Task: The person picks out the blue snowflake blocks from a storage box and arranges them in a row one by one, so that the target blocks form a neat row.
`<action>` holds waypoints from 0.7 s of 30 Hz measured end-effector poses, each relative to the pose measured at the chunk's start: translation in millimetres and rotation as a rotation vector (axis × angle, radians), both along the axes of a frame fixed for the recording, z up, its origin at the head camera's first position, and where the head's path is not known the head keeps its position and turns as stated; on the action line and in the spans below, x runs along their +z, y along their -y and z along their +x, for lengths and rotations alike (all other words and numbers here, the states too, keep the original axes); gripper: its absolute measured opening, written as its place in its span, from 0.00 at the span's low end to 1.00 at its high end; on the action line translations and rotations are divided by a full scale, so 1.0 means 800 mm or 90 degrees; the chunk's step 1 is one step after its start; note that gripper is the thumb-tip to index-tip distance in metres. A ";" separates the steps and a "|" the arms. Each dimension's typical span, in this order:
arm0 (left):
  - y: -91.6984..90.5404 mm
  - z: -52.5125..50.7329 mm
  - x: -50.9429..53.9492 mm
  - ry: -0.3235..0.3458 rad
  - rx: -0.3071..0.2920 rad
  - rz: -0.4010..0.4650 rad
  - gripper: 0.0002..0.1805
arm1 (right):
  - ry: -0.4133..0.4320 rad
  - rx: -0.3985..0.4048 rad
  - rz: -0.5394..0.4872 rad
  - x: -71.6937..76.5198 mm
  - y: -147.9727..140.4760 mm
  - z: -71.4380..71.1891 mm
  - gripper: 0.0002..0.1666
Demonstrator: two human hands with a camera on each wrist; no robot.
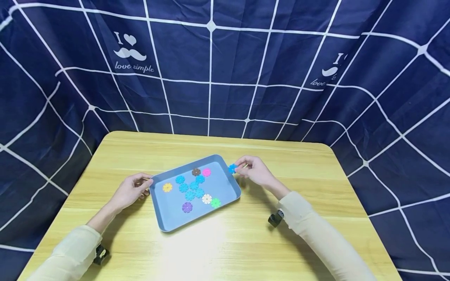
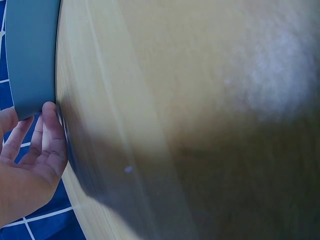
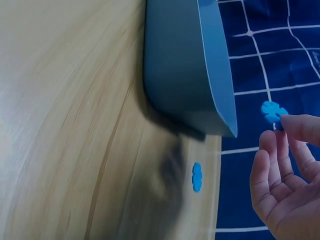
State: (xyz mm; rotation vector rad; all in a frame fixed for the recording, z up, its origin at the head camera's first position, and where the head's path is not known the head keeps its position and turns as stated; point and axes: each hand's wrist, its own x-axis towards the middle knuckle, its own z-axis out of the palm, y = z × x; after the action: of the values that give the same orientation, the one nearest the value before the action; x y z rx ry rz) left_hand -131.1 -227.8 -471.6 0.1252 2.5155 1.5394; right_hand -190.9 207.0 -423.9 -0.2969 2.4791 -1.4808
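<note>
While the left hand [image 1: 131, 189] grips one corner of the blue-grey tray [image 1: 170, 216] on the bench [image 1: 263, 246], the fingers of the right hand [image 1: 257, 170] pinch a blue disc [image 1: 232, 168] just outside its right end, whose wall stands between that disc and the coloured discs [image 1: 194, 185] inside. From the head, the tray's long axis slants from lower left to upper right. Only the right wrist view shows a second blue piece [image 3: 197, 177], lying on the bench.
</note>
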 end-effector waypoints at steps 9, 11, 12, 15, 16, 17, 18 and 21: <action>0.000 0.000 -0.002 0.006 0.008 -0.005 0.20 | -0.002 -0.033 -0.022 -0.008 -0.020 -0.007 0.14; 0.000 0.000 -0.002 0.005 0.008 -0.006 0.20 | -0.006 -0.043 -0.023 -0.010 -0.023 -0.008 0.14; 0.000 0.000 -0.002 0.004 0.009 -0.006 0.19 | -0.009 -0.048 -0.022 -0.011 -0.024 -0.009 0.14; 0.000 0.000 -0.003 0.001 0.008 -0.008 0.19 | -0.014 -0.068 -0.016 -0.014 -0.028 -0.012 0.14; 0.000 0.000 -0.003 0.000 0.008 -0.007 0.19 | -0.015 -0.072 -0.015 -0.016 -0.029 -0.013 0.14; 0.000 0.000 -0.003 0.000 0.009 -0.007 0.20 | -0.016 -0.076 -0.015 -0.017 -0.031 -0.014 0.14; 0.000 0.000 -0.003 -0.001 0.009 -0.008 0.20 | -0.015 -0.082 -0.016 -0.019 -0.032 -0.015 0.14; -0.001 0.000 -0.003 -0.004 0.006 -0.008 0.20 | -0.014 -0.094 -0.021 -0.024 -0.036 -0.017 0.15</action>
State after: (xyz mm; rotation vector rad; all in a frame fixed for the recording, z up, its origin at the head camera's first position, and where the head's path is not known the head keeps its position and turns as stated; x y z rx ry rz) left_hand -130.9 -227.2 -474.3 0.1173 2.5344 1.5278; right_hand -204.3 236.1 -443.0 -0.1388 2.5450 -1.5831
